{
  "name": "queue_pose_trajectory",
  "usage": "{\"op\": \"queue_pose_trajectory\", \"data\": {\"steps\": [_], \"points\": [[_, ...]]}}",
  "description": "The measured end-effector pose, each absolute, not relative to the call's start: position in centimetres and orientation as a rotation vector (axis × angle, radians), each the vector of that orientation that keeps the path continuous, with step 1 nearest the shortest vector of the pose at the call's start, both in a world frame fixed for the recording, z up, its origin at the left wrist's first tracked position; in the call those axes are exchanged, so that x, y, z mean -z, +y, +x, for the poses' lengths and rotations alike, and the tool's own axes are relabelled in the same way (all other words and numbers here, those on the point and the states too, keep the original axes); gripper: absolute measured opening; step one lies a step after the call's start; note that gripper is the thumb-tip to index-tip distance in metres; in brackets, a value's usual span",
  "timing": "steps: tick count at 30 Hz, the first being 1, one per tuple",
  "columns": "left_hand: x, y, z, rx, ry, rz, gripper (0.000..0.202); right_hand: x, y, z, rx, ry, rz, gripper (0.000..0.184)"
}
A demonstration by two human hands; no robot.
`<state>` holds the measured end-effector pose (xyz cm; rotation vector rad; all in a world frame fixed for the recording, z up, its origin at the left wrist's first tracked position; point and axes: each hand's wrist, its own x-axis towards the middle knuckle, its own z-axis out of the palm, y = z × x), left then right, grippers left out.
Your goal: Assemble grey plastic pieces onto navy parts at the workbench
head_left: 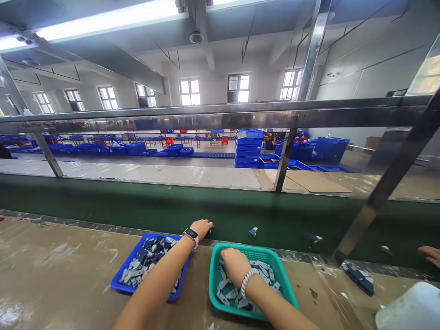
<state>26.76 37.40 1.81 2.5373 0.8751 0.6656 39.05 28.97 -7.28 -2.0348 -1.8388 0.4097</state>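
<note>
My left hand, with a watch at the wrist, is over the near edge of the green belt. Its fingers curl closed, and what they hold, if anything, is too small to make out. Inside a green plastic basket, my right hand points downward with its fingers bent together; the fingertips are mostly hidden. Grey plastic pieces lie in this basket around the hand. Under my left forearm stands a blue basket holding dark blue and grey pieces.
Small dark-and-light pieces lie on the belt, one beyond the green basket and another farther right. Another person's hand reaches in at the right edge. A metal post and a white container stand at right.
</note>
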Motion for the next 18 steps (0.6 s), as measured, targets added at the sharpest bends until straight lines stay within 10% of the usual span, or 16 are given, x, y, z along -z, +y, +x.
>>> {"op": "queue_pose_trajectory", "data": {"steps": [10,18], "points": [[-3.8,34.5,20.0,-0.829,0.877,2.447,0.033,2.2,15.7,41.1,-0.832,-1.340,-1.587,0.030],[4.0,16.6,9.9,-0.780,0.910,1.532,0.035,12.3,1.4,34.0,-0.614,-1.068,-1.522,0.022]]}}
